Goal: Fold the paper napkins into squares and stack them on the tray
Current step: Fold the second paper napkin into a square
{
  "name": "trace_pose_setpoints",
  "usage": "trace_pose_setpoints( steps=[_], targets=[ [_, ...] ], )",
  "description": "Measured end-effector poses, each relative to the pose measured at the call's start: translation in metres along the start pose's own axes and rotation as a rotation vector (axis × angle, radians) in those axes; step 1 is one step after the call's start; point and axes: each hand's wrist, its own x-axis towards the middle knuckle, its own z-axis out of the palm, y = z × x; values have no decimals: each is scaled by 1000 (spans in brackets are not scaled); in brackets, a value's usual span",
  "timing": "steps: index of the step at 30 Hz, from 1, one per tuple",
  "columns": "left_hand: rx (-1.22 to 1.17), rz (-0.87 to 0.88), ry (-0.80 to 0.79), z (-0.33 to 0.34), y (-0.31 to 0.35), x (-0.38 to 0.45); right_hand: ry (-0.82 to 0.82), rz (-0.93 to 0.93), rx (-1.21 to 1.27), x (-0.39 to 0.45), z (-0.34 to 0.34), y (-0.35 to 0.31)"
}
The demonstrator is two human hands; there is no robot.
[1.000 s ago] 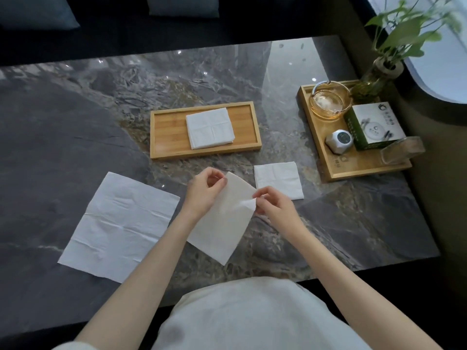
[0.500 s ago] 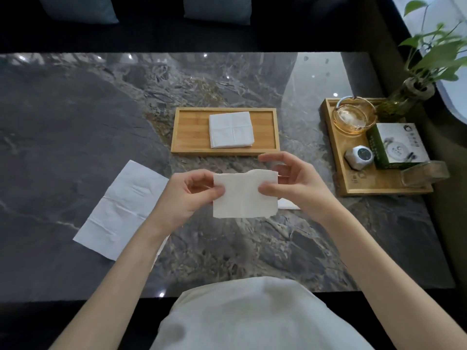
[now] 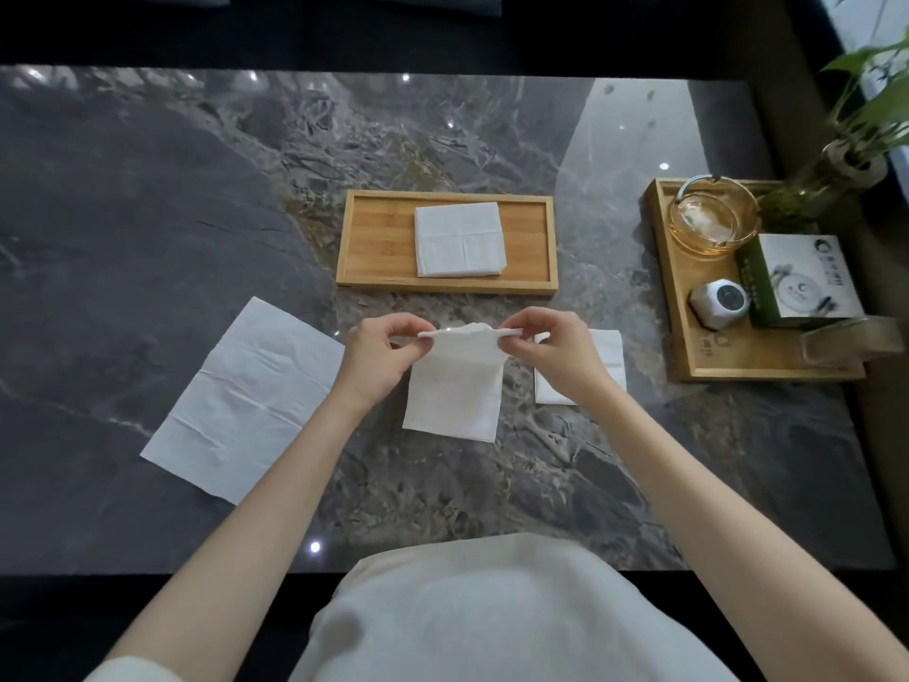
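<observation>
My left hand and my right hand each pinch a top corner of a folded white napkin that hangs between them above the marble table. Beyond my hands lies a wooden tray with a stack of folded square napkins on it. An unfolded napkin lies flat on the table to the left. A folded napkin rests on the table to the right, partly hidden by my right hand.
A second wooden tray at the right holds a glass bowl, a green and white box, a small white device and a clear holder. A plant in a glass vase stands behind it.
The napkin went from unfolded and slanted near the table to folded and held up between both hands; now it hangs lower from its top corners. The view has shifted.
</observation>
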Motion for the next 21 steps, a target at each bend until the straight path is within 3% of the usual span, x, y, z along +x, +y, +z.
trace_pose_setpoints(
  steps=[9,17,21],
  targets=[
    [174,111,-21,-3,-32,-20,-86,-91,-98,-29,20,15],
    [509,353,-205,1,-63,-31,-293,-7,-279,-42,34,30],
    [555,433,-90,9,-59,-29,-74,-84,-351,-39,40,33]
  ],
)
